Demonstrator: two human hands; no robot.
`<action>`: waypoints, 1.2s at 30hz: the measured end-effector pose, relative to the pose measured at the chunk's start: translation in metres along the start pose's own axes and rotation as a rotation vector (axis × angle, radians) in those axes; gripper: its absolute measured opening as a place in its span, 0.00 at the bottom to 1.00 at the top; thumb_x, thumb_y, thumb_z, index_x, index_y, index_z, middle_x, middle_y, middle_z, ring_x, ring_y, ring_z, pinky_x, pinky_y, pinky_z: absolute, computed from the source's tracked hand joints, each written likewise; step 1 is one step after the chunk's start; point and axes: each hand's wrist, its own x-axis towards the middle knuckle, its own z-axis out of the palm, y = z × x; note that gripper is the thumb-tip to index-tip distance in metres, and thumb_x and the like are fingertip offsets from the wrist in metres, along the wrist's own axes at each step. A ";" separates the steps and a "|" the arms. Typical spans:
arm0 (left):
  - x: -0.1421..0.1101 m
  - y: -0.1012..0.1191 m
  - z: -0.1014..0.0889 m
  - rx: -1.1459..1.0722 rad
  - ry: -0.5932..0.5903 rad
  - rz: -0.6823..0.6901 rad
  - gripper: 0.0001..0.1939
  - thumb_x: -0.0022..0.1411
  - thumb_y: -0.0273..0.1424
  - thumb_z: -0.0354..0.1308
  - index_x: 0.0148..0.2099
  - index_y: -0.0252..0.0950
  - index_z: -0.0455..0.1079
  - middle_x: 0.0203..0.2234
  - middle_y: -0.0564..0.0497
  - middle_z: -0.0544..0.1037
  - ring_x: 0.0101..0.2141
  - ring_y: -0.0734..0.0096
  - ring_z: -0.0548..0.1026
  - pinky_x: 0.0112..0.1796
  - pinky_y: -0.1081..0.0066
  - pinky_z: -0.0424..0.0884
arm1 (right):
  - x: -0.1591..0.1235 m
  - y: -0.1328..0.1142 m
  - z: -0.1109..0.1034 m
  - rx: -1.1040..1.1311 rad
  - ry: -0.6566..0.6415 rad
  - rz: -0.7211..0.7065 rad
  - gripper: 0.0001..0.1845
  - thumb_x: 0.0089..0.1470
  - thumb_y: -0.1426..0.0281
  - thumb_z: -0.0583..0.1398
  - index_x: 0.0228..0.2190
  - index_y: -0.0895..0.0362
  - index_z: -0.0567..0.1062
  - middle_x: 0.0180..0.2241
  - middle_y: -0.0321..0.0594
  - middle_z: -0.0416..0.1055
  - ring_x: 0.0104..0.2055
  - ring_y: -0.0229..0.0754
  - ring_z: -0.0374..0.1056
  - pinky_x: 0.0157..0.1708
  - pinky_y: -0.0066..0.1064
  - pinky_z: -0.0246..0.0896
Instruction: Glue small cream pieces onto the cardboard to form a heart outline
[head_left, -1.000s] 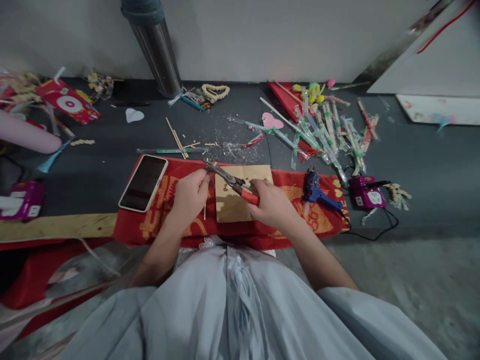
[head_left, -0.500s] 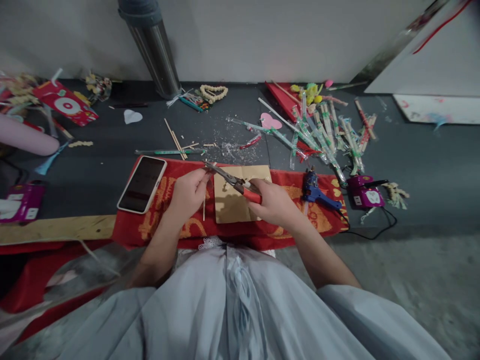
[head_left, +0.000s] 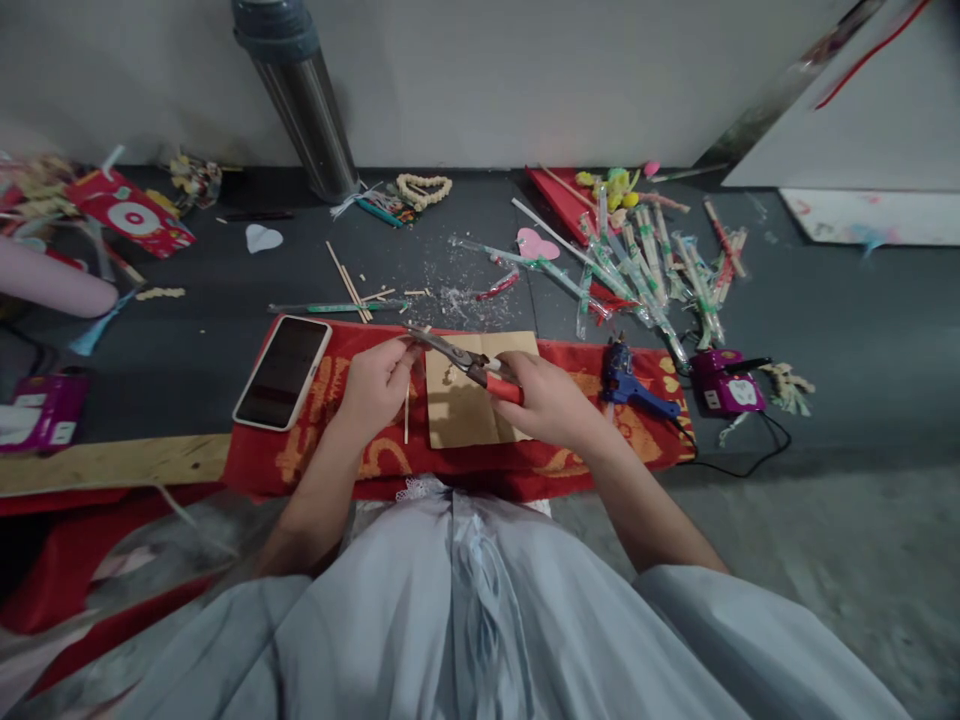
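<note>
My right hand (head_left: 551, 398) is closed around long-nosed pliers (head_left: 474, 372) with red handles, their jaws pointing left over an opened sheet of brown card (head_left: 457, 425). At the jaw tips, my left hand (head_left: 379, 385) pinches what looks like a thin wooden stick (head_left: 407, 415), its lower part showing below the fingers. The fingers partly hide where stick and jaws meet. Both hands are above a folded red cloth (head_left: 345, 460) with orange patterns. Small pale pieces lie on the card near the pliers.
A phone (head_left: 283, 370) lies on the cloth's left end, a blue glue gun (head_left: 637, 390) on its right. Behind are loose sticks (head_left: 349, 280), white crumbs and several wrapped stick bundles (head_left: 637, 260). A steel flask (head_left: 307, 110) stands by the wall; a purple box (head_left: 726, 382) sits right.
</note>
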 end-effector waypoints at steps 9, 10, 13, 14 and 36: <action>-0.001 -0.002 0.000 -0.597 -0.175 -0.262 0.19 0.61 0.46 0.58 0.35 0.33 0.72 0.17 0.52 0.71 0.14 0.82 0.59 0.17 0.79 0.51 | 0.002 0.007 0.003 0.070 0.052 -0.112 0.22 0.50 0.65 0.55 0.46 0.63 0.68 0.45 0.56 0.72 0.46 0.54 0.68 0.47 0.43 0.63; 0.000 0.000 -0.001 -0.621 -0.172 -0.273 0.19 0.60 0.46 0.59 0.34 0.33 0.72 0.16 0.52 0.71 0.14 0.82 0.58 0.17 0.79 0.49 | 0.002 0.006 0.003 0.050 0.055 -0.097 0.23 0.49 0.65 0.55 0.46 0.63 0.68 0.46 0.57 0.72 0.46 0.54 0.68 0.46 0.43 0.63; 0.002 0.004 0.001 -0.656 -0.126 -0.291 0.21 0.58 0.49 0.61 0.34 0.33 0.72 0.16 0.53 0.70 0.13 0.84 0.55 0.16 0.78 0.47 | 0.003 0.002 0.002 -0.022 0.047 -0.034 0.25 0.49 0.66 0.56 0.48 0.65 0.68 0.46 0.58 0.72 0.47 0.56 0.69 0.47 0.42 0.63; 0.002 0.006 0.002 -0.662 -0.110 -0.294 0.22 0.57 0.50 0.62 0.33 0.33 0.72 0.15 0.53 0.70 0.13 0.84 0.54 0.16 0.78 0.46 | 0.003 0.001 0.002 -0.041 0.038 -0.016 0.25 0.49 0.66 0.56 0.48 0.66 0.68 0.46 0.58 0.72 0.47 0.57 0.69 0.46 0.42 0.63; 0.031 -0.006 0.003 -0.745 -0.226 -0.334 0.24 0.54 0.52 0.64 0.31 0.33 0.71 0.16 0.52 0.71 0.12 0.86 0.53 0.15 0.79 0.44 | 0.025 0.012 -0.026 -0.037 -0.040 0.053 0.09 0.54 0.64 0.53 0.32 0.57 0.69 0.29 0.42 0.72 0.28 0.41 0.62 0.29 0.30 0.47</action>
